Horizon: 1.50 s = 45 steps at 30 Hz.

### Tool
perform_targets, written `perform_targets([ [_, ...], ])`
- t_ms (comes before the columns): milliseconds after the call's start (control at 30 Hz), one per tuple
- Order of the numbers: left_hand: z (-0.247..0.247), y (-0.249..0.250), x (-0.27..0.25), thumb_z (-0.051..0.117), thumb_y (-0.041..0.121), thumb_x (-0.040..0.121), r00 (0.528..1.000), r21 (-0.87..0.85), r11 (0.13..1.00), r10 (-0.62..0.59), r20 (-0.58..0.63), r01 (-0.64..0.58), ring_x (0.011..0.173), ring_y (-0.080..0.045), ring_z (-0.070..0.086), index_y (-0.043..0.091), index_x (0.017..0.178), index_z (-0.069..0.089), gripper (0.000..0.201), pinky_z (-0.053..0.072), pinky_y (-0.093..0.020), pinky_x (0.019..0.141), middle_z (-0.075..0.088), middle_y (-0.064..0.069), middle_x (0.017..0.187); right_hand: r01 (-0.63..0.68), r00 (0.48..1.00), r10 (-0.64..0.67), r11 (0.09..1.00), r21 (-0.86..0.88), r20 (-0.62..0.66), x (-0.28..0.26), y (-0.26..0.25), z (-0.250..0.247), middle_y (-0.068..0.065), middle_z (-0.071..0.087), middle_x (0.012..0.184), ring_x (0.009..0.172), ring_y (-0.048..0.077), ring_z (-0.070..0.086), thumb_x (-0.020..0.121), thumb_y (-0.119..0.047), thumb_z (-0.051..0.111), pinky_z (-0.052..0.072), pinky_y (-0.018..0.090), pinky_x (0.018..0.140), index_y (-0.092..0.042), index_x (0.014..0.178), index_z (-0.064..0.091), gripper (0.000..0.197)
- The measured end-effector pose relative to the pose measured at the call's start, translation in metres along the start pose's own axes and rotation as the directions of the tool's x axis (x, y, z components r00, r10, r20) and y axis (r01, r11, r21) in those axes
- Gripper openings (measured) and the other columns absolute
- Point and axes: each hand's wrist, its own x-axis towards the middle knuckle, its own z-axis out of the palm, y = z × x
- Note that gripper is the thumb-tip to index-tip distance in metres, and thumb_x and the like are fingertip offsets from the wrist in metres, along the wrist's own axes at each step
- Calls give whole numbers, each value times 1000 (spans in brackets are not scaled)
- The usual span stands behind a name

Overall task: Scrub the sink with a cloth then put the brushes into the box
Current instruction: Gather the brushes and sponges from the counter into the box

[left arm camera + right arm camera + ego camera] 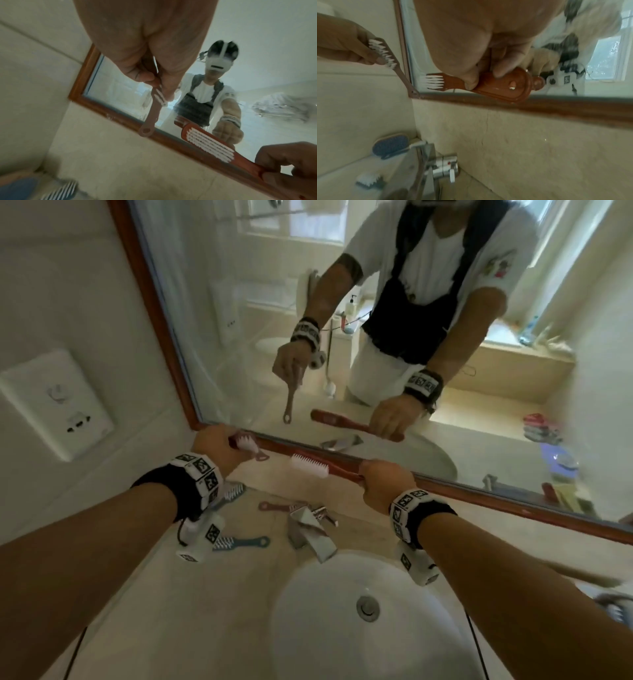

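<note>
White sink [308, 628] nearest, below both forearms. Behind it the tap [310, 529]; two blue brushes [239, 543] and one pink lie on the counter [205, 594]. Farther, by the mirror frame [479, 494]: left hand [214, 445] grips a small pink brush [248, 445] at its head; right hand [383, 484] clasps a red brush [323, 469] by the handle.

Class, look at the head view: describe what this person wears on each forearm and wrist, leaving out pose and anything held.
Both forearms are bare, with no sleeves showing. Each wrist carries a black band: the left wristband and right wristband are ringed with white square tiles printed with black coded markers. A white camera block with similar markers hangs under the left wrist, a dark cable looping beside it.
</note>
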Motion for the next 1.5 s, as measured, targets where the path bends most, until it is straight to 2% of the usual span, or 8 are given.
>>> perform_targets([
  [100, -32, 26, -16, 79, 38, 71, 999, 8, 999, 53, 0, -53, 89, -25, 64, 14, 81, 67, 29, 43, -28, 66, 66, -3, 83, 47, 996, -43, 998, 48, -80, -26, 0, -35, 4, 58, 107, 95, 27, 59, 91, -21, 53, 39, 32, 69, -19, 110, 52, 19],
  [233, -70, 65, -39, 75, 24, 80, 983, -84, 983, 154, -104, -163, 109, -29, 58, 12, 119, 60, 43, 43, -30, 88, 62, -8, 116, 24, 968, -1, 996, 89, -251, -70, 4, -90, 3, 58, 108, 98, 26, 58, 90, -21, 55, 47, 35, 76, -21, 113, 50, 23],
  [433, -110, 120, -79, 78, 22, 76, 945, -204, 936, 242, -222, -288, 81, -14, 59, 19, 106, 59, 36, 41, -23, 74, 62, 5, 89, -175, 865, 218, 975, 134, -452, -150, 8, -163, -1, 60, 97, 82, 23, 56, 89, -17, 51, 43, 31, 65, -22, 105, 53, 16],
  [600, -133, 180, -113, 78, 30, 73, 903, -194, 897, 345, -255, -397, 85, -14, 62, 24, 92, 66, 23, 43, -23, 80, 66, 9, 82, -308, 779, 335, 941, 142, -529, -219, 20, -223, -2, 62, 85, 76, 24, 60, 85, -22, 53, 44, 30, 63, -24, 99, 53, 15],
  [733, -130, 239, -142, 76, 27, 77, 875, -264, 843, 402, -271, -469, 88, -13, 58, 19, 106, 65, 32, 42, -23, 84, 64, 6, 91, -304, 728, 370, 929, 211, -577, -265, 44, -252, 1, 61, 87, 75, 24, 58, 86, -18, 54, 47, 31, 62, -18, 101, 53, 16],
  [1000, -62, 364, -205, 76, 24, 77, 827, -332, 760, 481, -291, -559, 86, -16, 60, 25, 95, 61, 24, 43, -25, 80, 63, 6, 86, -287, 725, 393, 919, 270, -565, -345, 135, -245, 0, 56, 84, 71, 21, 53, 87, -13, 54, 41, 29, 60, -16, 99, 52, 12],
  [1233, 23, 444, -259, 71, 21, 76, 853, -406, 751, 476, -212, -520, 88, -17, 63, 22, 95, 63, 21, 49, -27, 82, 68, 3, 91, -369, 727, 474, 880, 300, -496, -409, 240, -212, 5, 60, 88, 75, 25, 57, 85, -12, 53, 47, 31, 63, -14, 98, 51, 13],
  [1500, 137, 486, -280, 69, 20, 83, 884, -339, 828, 467, -25, -447, 66, -10, 51, 16, 94, 63, 13, 36, -12, 54, 58, 9, 73, -452, 723, 581, 807, 379, -375, -426, 328, -134, 3, 59, 83, 65, 24, 59, 87, -16, 53, 51, 32, 58, -15, 94, 50, 7],
])
